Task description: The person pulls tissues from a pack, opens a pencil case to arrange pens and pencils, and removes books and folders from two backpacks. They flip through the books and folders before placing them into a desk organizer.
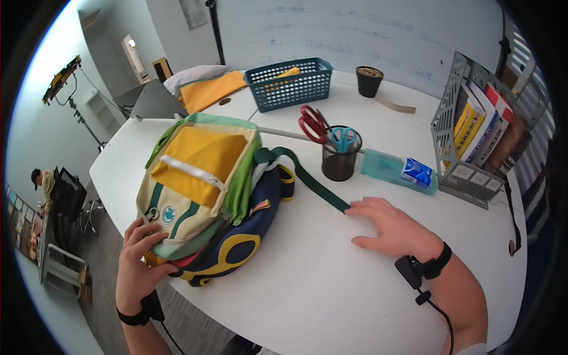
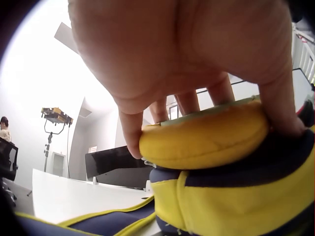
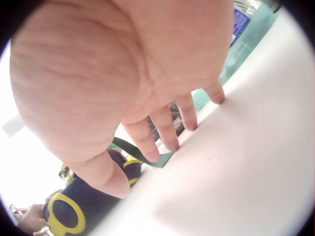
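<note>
Head view: a backpack (image 1: 207, 180) lies on a white table (image 1: 331, 284), its near corner gripped between the thumb and fingers of the left hand (image 1: 139, 260). Across from that grip, the right hand (image 1: 393, 228) is open, fingers spread, index fingertip at the end of a green strap (image 1: 319, 188). A light but firm hold on the corner should steady the bag; any pull on the strap would best stay low, clear of the mesh cup (image 1: 338, 167).
</note>
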`<state>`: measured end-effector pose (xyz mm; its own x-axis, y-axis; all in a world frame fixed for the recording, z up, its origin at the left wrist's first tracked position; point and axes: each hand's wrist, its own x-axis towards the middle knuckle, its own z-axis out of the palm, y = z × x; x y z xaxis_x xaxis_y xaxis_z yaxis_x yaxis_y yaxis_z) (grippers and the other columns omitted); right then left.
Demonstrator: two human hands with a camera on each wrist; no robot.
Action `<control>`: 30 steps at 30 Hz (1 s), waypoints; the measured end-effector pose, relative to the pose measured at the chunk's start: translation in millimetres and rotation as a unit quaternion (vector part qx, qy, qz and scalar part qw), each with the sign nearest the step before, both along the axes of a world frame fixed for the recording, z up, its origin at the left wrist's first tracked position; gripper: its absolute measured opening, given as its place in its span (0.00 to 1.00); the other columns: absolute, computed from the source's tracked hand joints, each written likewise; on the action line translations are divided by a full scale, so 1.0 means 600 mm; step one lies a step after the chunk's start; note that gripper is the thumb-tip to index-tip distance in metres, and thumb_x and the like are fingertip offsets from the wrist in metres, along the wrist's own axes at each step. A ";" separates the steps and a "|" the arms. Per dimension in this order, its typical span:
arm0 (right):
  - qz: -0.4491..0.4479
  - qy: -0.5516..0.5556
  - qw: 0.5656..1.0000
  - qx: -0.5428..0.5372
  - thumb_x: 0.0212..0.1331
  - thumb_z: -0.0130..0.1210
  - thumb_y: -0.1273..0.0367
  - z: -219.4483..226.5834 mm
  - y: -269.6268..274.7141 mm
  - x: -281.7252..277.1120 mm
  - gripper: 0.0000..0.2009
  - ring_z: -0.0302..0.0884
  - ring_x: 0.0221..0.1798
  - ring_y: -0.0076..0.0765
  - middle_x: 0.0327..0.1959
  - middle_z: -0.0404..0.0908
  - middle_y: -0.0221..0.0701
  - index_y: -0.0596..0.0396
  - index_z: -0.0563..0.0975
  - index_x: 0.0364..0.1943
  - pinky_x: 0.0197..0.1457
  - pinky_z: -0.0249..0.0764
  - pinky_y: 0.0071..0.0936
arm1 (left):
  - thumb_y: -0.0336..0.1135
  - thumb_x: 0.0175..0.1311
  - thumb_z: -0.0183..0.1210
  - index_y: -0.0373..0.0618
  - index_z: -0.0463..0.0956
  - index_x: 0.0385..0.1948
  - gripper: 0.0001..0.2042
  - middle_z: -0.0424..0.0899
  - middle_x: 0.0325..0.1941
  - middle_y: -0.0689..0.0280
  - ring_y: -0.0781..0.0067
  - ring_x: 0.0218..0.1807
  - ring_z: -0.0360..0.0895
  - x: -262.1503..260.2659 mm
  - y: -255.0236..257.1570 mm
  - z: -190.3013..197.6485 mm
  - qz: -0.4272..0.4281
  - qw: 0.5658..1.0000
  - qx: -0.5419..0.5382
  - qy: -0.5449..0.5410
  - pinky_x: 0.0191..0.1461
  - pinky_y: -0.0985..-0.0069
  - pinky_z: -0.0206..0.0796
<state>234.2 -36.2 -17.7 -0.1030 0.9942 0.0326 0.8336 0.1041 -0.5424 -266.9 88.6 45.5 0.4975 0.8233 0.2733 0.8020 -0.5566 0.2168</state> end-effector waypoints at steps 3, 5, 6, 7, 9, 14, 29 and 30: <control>0.013 0.042 0.999 -0.008 0.62 0.69 0.60 0.028 -0.001 -0.039 0.29 0.68 0.77 0.53 0.69 0.79 0.46 0.55 0.79 0.67 0.81 0.66 0.43 | 0.29 0.28 0.84 0.45 0.87 0.56 0.39 0.81 0.69 0.55 0.42 0.80 0.67 0.013 -0.010 0.017 -0.006 0.999 -0.030 -0.014 0.79 0.50 0.67; 0.003 0.061 0.998 0.015 0.62 0.69 0.60 0.035 0.003 -0.065 0.29 0.70 0.76 0.52 0.68 0.81 0.45 0.54 0.80 0.67 0.80 0.67 0.43 | 0.28 0.30 0.83 0.45 0.87 0.55 0.37 0.83 0.67 0.56 0.42 0.79 0.68 0.038 -0.030 0.027 0.020 0.999 -0.020 -0.045 0.79 0.51 0.68; 0.010 0.057 0.998 0.025 0.63 0.69 0.60 0.037 0.005 -0.078 0.29 0.73 0.73 0.50 0.66 0.82 0.45 0.55 0.79 0.67 0.77 0.71 0.41 | 0.26 0.32 0.81 0.46 0.87 0.54 0.35 0.85 0.64 0.58 0.42 0.78 0.69 0.051 -0.038 0.027 0.039 0.996 -0.015 -0.073 0.79 0.51 0.68; 0.015 0.052 0.998 0.034 0.64 0.69 0.60 0.038 0.007 -0.089 0.28 0.77 0.69 0.49 0.65 0.83 0.44 0.55 0.79 0.67 0.74 0.74 0.40 | 0.25 0.35 0.79 0.48 0.88 0.54 0.33 0.87 0.61 0.61 0.45 0.76 0.72 0.059 -0.036 0.016 0.040 0.996 0.041 -0.064 0.82 0.49 0.64; 0.023 0.132 0.990 -0.050 0.65 0.68 0.59 0.043 0.018 -0.117 0.28 0.81 0.65 0.47 0.64 0.84 0.43 0.56 0.79 0.68 0.70 0.77 0.39 | 0.23 0.37 0.78 0.48 0.88 0.54 0.32 0.88 0.60 0.62 0.47 0.76 0.73 0.035 0.000 -0.034 0.012 0.995 0.085 -0.050 0.83 0.48 0.61; 0.062 0.196 0.975 -0.081 0.68 0.66 0.59 0.027 0.034 -0.161 0.35 0.86 0.60 0.44 0.64 0.83 0.45 0.53 0.68 0.78 0.61 0.82 0.36 | 0.17 0.40 0.72 0.43 0.90 0.43 0.22 0.94 0.51 0.62 0.58 0.65 0.85 0.024 0.001 -0.059 -0.049 0.990 0.076 -0.112 0.83 0.43 0.57; 0.002 0.172 0.964 0.202 0.63 0.67 0.63 0.057 0.032 -0.192 0.29 0.76 0.71 0.53 0.66 0.81 0.46 0.59 0.77 0.67 0.74 0.73 0.43 | 0.46 0.50 0.83 0.42 0.90 0.50 0.27 0.91 0.48 0.56 0.56 0.60 0.84 0.112 -0.071 0.066 -0.045 0.998 0.033 -0.013 0.72 0.52 0.64; 0.002 0.173 0.963 0.205 0.63 0.67 0.63 0.053 0.037 -0.200 0.29 0.76 0.71 0.53 0.66 0.81 0.46 0.59 0.77 0.67 0.74 0.73 0.43 | 0.46 0.50 0.83 0.42 0.90 0.50 0.27 0.91 0.48 0.56 0.56 0.60 0.84 0.129 -0.072 0.060 -0.045 0.998 0.036 -0.012 0.72 0.52 0.64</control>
<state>114.2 -13.8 14.0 -0.0188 0.8899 0.4557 0.6097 0.3714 -0.7002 -189.7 45.2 81.4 0.5610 0.7534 0.3431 0.7432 -0.6409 0.1922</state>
